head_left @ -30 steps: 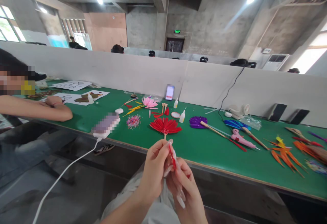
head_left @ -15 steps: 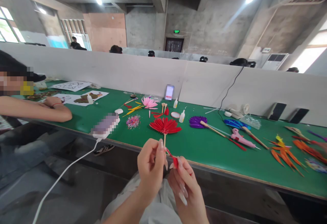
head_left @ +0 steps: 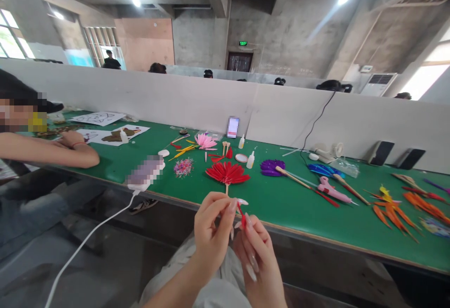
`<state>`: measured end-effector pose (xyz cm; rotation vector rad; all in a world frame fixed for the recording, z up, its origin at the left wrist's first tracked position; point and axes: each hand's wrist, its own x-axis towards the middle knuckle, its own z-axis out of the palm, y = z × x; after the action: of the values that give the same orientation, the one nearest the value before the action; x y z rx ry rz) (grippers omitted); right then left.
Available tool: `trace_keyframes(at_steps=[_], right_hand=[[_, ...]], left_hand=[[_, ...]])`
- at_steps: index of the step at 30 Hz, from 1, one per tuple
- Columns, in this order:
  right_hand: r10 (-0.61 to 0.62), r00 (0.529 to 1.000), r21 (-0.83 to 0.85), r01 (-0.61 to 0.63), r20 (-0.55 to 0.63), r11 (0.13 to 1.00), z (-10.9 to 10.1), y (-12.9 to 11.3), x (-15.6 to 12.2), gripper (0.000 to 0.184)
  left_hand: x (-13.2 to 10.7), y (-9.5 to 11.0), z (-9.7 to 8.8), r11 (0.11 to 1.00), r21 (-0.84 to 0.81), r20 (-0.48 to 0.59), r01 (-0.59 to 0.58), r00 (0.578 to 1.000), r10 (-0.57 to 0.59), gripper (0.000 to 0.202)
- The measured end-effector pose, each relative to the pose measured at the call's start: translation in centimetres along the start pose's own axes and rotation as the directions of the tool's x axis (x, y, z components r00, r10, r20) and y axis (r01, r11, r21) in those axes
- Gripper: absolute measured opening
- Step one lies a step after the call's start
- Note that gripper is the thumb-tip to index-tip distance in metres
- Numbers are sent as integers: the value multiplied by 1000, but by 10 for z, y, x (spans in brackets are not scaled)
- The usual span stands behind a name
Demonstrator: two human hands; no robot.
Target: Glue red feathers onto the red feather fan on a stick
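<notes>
Near the table's front edge, my left hand [head_left: 215, 221] pinches the thin upper end of a small red piece, apparently a tassel [head_left: 243, 220]. My right hand [head_left: 256, 247] grips its thicker lower part between thumb and fingers. Just beyond my hands lies a red feather fan [head_left: 228, 173] on the green table. Its pale wooden handle [head_left: 227, 189] points toward me, and its lower end is hidden behind my left hand. Behind the fan are a white glue bottle [head_left: 251, 160], a round lid-like dish [head_left: 241, 158] and more red pieces [head_left: 229, 153].
Left of the fan lie colourful beads [head_left: 183, 167], a pink feather fan [head_left: 205, 141] and a cabled white device [head_left: 145, 173]. To the right are a purple fan [head_left: 271, 167], a blue fan [head_left: 322, 170], a pink glue gun [head_left: 332, 189] and orange feathers [head_left: 389, 207]. A co-worker's arm [head_left: 49, 149] rests at left.
My left hand has shifted slightly right, and its pinched fingertips have moved along with the red piece's upper end. My right hand has barely moved. The fan lies where it was.
</notes>
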<state>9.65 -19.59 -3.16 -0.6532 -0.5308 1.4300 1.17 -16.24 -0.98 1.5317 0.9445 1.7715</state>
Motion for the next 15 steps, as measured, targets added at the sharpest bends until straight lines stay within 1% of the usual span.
trace_keyframes(at_steps=[3,5,7,10,13,15], right_hand=[[6,1000,-37,-7,-24,999,1,0,1,31],[-6,1000,-65,5,-20,998,1,1,1,32],[-29,999,-100,26,-21,995,0,2,2,33],[-113,993,-228,103,-33,968,-2,5,1,34],[-248,969,-418,227,4,880,-3,6,-1,31],[-315,949,-508,288,35,811,-2,5,-2,23]], left_hand=[[2,2,2,994,-68,26,91,996,-89,16],[4,3,2,979,-124,46,163,986,-159,18],[6,3,2,965,-161,66,205,978,-197,22],[6,1,-1,967,-174,69,187,982,-177,23],[6,-1,-6,984,-137,27,111,994,-108,22],[6,-1,-8,991,-120,-1,64,998,-64,22]])
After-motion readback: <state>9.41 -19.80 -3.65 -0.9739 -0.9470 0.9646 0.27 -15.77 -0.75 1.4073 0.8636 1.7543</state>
